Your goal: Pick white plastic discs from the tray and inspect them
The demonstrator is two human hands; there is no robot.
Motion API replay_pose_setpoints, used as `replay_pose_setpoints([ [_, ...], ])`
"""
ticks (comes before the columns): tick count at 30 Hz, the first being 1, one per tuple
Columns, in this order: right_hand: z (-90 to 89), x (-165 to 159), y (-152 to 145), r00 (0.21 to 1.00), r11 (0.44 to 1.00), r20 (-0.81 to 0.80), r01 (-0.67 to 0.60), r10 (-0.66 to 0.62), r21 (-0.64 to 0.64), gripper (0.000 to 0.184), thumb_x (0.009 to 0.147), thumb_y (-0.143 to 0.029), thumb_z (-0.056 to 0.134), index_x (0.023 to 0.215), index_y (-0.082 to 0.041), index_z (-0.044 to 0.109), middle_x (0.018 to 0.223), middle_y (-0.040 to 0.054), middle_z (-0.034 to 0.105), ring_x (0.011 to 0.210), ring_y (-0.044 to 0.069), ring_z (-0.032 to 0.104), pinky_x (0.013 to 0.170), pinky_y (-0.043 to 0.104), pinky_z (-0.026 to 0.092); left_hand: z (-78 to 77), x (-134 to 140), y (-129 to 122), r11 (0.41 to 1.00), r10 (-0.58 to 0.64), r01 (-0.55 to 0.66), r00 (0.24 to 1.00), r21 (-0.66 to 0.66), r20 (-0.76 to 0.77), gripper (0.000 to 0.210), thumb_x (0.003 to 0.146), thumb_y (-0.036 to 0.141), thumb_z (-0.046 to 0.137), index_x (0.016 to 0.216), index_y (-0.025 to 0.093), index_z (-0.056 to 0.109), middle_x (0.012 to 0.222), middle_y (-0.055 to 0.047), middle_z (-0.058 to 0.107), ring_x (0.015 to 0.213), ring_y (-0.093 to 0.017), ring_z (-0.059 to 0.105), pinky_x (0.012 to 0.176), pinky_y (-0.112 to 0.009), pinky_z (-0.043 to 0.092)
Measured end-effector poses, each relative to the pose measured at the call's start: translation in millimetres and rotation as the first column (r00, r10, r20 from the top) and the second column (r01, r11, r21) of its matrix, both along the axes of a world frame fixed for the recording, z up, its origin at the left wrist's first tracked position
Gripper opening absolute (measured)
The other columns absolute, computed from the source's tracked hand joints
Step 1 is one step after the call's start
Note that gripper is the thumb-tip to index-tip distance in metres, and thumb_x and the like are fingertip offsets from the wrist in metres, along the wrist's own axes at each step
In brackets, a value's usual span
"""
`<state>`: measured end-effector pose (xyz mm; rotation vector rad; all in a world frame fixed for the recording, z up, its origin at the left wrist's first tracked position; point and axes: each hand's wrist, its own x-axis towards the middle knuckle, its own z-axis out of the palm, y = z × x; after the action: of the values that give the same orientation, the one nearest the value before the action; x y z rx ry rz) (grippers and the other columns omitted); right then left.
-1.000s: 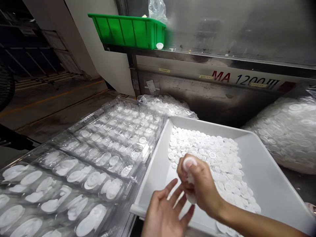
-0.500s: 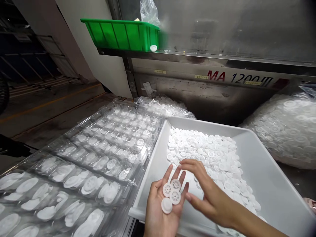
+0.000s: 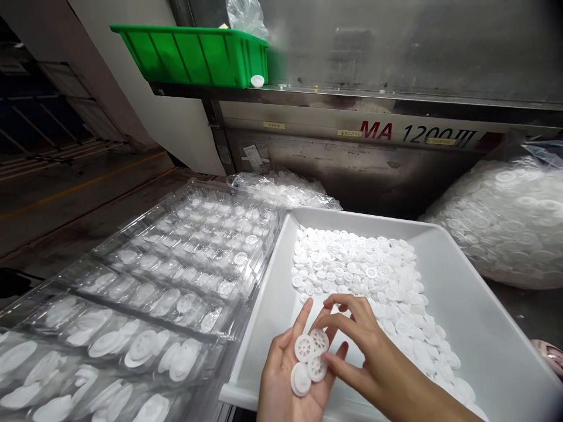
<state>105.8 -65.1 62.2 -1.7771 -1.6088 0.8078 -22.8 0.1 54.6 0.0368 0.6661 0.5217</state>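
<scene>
Several small white plastic wheels (image 3: pixel 304 348) with spoked centres lie in the upturned palm of my left hand (image 3: pixel 285 375). A plainer white disc (image 3: pixel 301 380) sits lowest among them, nearest the wrist. From the right, my right hand (image 3: pixel 365 346) arches over that palm with thumb and fingers apart. Its thumb touches the edge of one wheel, and its index fingertip is at the upper ones. Both hands are above the near part of a light grey tray (image 3: pixel 479 310), where a heap of similar white wheels (image 3: pixel 352 252) lies.
Left of the tray are stacked clear plastic trays (image 3: pixel 176 281) with white parts in their compartments. A full clear bag (image 3: pixel 514 217) stands at the right, another bag (image 3: pixel 281 187) behind. A green bin (image 3: pixel 193 58) sits on the machine ledge (image 3: pixel 352 99).
My right hand has come in over the left palm, its thumb and fingertips now at the wheels. Both hands sit slightly lower in view, and the background has shifted left.
</scene>
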Motion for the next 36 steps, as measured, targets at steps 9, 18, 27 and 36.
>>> replay_pose_setpoints([
  [9,-5.2,6,5,0.976,0.988,-0.157,0.145,-0.150,-0.048,0.009,0.084,-0.021,0.053,0.087,-0.028,0.057,0.118,0.0020,0.044,0.104,0.017,0.051,0.084,0.029,0.051,-9.9,0,-1,0.996,-0.052,0.063,0.982,-0.057,0.181,0.052,0.091,0.029,0.032,0.137,0.005,0.028,0.120,-0.020,0.060,0.115,-0.026,0.053,0.102,-0.042,0.033],
  [18,-15.7,-17,-9,0.922,0.899,0.036,0.368,-0.387,0.238,0.032,0.074,-0.025,0.060,0.104,-0.032,0.051,0.129,0.0056,0.034,0.115,0.032,0.034,0.086,0.051,0.043,-23.5,-4,2,0.994,-0.100,0.106,0.977,-0.020,0.186,0.051,0.090,0.023,0.032,0.140,0.015,0.023,0.125,-0.013,0.059,0.119,-0.024,0.050,0.105,-0.045,0.027],
  [27,-51.3,-36,-16,0.873,0.851,-0.012,0.479,-0.488,0.217,0.007,0.077,-0.029,0.054,0.072,-0.024,0.056,0.126,0.0061,0.039,0.106,0.030,0.041,0.086,0.048,0.041,-14.5,1,2,0.998,-0.064,0.068,0.978,-0.014,0.201,0.058,0.091,0.020,0.027,0.142,0.014,0.000,0.117,-0.016,0.063,0.112,-0.021,0.056,0.102,-0.041,0.033],
  [36,-45.3,-17,-18,0.859,0.851,-0.046,0.512,-0.510,0.122,0.016,0.087,-0.037,0.045,0.079,-0.025,0.052,0.117,0.0052,0.051,0.107,0.023,0.050,0.071,0.031,0.050,-12.2,-1,1,0.995,-0.089,0.097,0.981,-0.034,0.172,0.059,0.089,0.017,0.032,0.142,0.013,0.006,0.117,-0.016,0.063,0.114,-0.026,0.053,0.105,-0.041,0.031],
])
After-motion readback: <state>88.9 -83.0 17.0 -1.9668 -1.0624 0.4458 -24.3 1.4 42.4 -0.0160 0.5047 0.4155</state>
